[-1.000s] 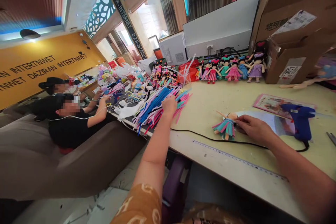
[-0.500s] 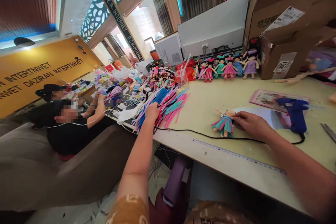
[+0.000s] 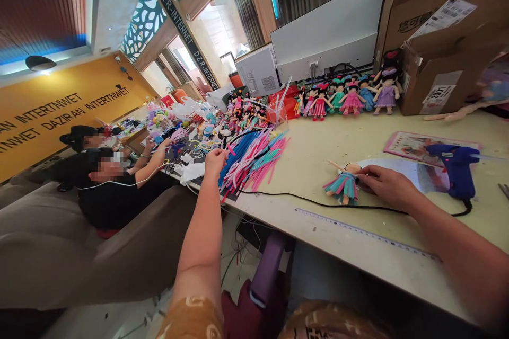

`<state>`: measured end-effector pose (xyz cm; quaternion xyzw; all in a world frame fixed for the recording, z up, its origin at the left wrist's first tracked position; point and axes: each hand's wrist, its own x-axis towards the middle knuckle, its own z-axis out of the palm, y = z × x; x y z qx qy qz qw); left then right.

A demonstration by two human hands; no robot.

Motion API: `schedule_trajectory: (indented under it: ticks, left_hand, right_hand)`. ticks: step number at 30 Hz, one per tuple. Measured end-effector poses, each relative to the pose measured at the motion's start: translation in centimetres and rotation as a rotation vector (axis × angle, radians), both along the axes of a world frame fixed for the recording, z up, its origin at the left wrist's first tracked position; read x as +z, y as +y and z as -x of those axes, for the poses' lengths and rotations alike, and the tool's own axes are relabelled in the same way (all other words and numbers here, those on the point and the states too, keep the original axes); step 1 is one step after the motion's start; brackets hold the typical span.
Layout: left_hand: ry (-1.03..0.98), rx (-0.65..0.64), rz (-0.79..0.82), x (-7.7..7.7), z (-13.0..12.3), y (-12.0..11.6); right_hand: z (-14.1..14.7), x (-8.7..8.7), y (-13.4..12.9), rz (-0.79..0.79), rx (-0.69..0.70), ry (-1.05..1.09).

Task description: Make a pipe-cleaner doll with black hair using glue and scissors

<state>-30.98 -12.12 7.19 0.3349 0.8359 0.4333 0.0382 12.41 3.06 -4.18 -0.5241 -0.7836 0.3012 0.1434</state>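
Overhead, "DZR-INTERNET" sign (image 3: 183, 26)

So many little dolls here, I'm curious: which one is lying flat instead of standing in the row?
The doll in the striped teal-and-pink skirt, lying alone mid-table under the right hand. The other dolls stand in a row at the back, before the monitor.

An orange wall (image 3: 59, 111) bears lettering; bright windows (image 3: 222, 32) light the pale worktable (image 3: 358, 246); brown sofa (image 3: 59, 254) left.

Left hand (image 3: 216, 159) on pipe cleaners (image 3: 250, 159); right hand (image 3: 384, 185) touching doll (image 3: 342, 186) (lying flat).
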Motion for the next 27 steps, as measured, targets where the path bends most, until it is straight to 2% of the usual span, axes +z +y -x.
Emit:
schedule_trajectory:
  ticks: [2, 7, 13, 17, 24, 27]
  left_hand:
    - [-0.092, -0.021, -0.058, -0.1, -0.1, -0.3]
    - [-0.082, -0.056, -0.034, -0.9, -0.6, -0.9]
    - [0.080, -0.037, 0.140, -2.4, 0.7, -0.3]
    - [0.192, -0.005, 0.232, -2.7, 1.3, 0.6]
    - [0.337, -0.043, 0.363, -2.5, -0.3, 2.6]
    - [0.422, -0.123, 0.523, -2.6, -0.8, 3.6]
  right_hand:
    - [0.0, 0.1, -0.1, 0.010, 0.000, -0.020]
    - [0.0, 0.4, -0.2, 0.023, -0.003, -0.012]
    - [0.1, 0.5, -0.2, 0.039, -0.014, -0.044]
    - [0.1, 0.2, 0.1, 0.037, -0.013, -0.072]
    - [0.1, 0.1, 0.2, 0.037, -0.014, -0.055]
    - [0.0, 0.0, 0.3, 0.034, -0.015, -0.053]
